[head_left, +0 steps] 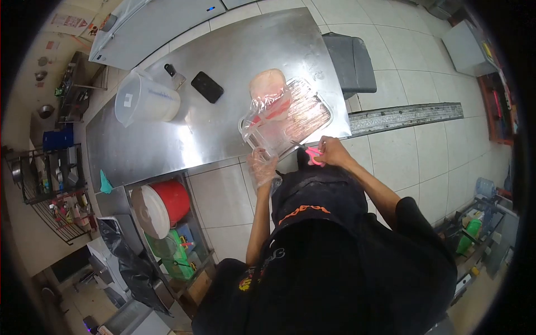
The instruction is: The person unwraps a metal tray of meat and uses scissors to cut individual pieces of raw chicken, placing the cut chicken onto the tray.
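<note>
Plastic bag (270,106) with pale contents, laid partly over a tray (329,115) toward the near right corner of the counter (240,44). Its near end appears pinched by the curled, gloved left hand (262,166); pink-handled scissors (314,156) are gripped in the closed right hand (333,151). Contents are seen within the plastic; whether any cut has been made cannot be told. Narrow margins are left at the near and right edges; bare steel lies between bag and phone (207,87).
</note>
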A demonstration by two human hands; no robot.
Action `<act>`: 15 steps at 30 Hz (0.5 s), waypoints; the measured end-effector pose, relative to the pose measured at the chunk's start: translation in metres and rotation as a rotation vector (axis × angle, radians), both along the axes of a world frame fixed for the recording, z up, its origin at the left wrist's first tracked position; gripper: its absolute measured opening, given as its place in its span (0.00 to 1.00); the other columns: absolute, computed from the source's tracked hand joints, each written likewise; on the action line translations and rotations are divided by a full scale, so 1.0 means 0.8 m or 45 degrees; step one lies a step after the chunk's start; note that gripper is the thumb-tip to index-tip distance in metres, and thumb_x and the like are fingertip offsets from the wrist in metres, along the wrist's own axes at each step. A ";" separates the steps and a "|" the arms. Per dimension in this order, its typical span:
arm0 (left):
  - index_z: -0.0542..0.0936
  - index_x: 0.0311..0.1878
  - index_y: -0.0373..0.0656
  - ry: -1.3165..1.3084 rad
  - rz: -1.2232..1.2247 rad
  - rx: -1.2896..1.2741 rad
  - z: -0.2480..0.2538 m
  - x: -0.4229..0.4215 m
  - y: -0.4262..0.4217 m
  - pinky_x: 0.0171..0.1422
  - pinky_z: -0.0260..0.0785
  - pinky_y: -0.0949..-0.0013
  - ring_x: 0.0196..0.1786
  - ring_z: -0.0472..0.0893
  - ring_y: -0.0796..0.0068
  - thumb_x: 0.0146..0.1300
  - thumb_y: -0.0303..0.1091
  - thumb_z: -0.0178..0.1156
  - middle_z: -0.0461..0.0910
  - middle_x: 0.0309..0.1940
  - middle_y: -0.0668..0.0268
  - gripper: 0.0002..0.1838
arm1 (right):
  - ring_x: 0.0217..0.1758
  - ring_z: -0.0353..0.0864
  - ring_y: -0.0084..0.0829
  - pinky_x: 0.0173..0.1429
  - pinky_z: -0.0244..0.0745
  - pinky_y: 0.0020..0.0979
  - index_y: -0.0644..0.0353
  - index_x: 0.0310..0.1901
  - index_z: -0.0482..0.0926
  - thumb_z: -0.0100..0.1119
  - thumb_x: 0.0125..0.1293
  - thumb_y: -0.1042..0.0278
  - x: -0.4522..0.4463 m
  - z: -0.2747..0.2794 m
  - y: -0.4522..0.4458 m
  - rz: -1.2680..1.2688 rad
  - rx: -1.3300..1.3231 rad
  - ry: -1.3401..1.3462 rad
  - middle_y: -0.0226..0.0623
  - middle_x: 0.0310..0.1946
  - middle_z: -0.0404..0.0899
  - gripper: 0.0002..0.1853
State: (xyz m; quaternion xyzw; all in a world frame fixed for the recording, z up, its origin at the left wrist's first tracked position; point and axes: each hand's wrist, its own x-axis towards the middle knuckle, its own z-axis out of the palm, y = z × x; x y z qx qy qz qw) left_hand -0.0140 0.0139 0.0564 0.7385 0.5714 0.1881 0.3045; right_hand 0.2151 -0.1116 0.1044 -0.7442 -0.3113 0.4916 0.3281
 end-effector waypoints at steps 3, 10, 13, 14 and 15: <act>0.76 0.45 0.44 0.054 -0.103 0.091 -0.009 -0.002 0.001 0.52 0.69 0.52 0.48 0.74 0.52 0.41 0.41 0.74 0.68 0.44 0.53 0.27 | 0.20 0.83 0.30 0.23 0.77 0.28 0.71 0.31 0.73 0.82 0.41 0.54 -0.011 0.020 0.025 0.230 -0.282 -0.029 0.43 0.22 0.80 0.30; 0.75 0.47 0.42 0.367 -0.336 -0.092 -0.017 0.007 0.040 0.54 0.70 0.52 0.47 0.75 0.48 0.41 0.40 0.73 0.69 0.46 0.48 0.29 | 0.23 0.83 0.32 0.28 0.81 0.25 0.75 0.24 0.77 0.75 0.40 0.31 -0.021 -0.026 0.062 0.567 -0.603 0.367 0.44 0.24 0.79 0.41; 0.72 0.48 0.40 0.498 -0.438 -0.103 -0.015 0.000 0.051 0.54 0.71 0.54 0.50 0.76 0.49 0.41 0.40 0.73 0.71 0.46 0.45 0.30 | 0.26 0.84 0.33 0.34 0.83 0.24 0.78 0.31 0.77 0.73 0.38 0.27 -0.032 -0.027 0.079 0.541 -0.622 0.588 0.45 0.25 0.78 0.47; 0.71 0.49 0.37 0.322 -0.341 -0.034 -0.011 -0.008 0.049 0.51 0.74 0.56 0.48 0.79 0.52 0.44 0.37 0.72 0.72 0.47 0.45 0.29 | 0.29 0.84 0.33 0.39 0.85 0.23 0.82 0.38 0.76 0.73 0.36 0.25 -0.036 -0.029 0.084 0.503 -0.621 0.647 0.46 0.27 0.78 0.53; 0.71 0.50 0.33 0.146 -0.251 0.035 -0.006 -0.013 0.048 0.49 0.77 0.58 0.46 0.82 0.56 0.47 0.34 0.71 0.74 0.48 0.44 0.29 | 0.29 0.84 0.31 0.36 0.84 0.22 0.78 0.40 0.76 0.71 0.40 0.26 -0.037 -0.040 0.086 0.505 -0.632 0.702 0.44 0.27 0.78 0.50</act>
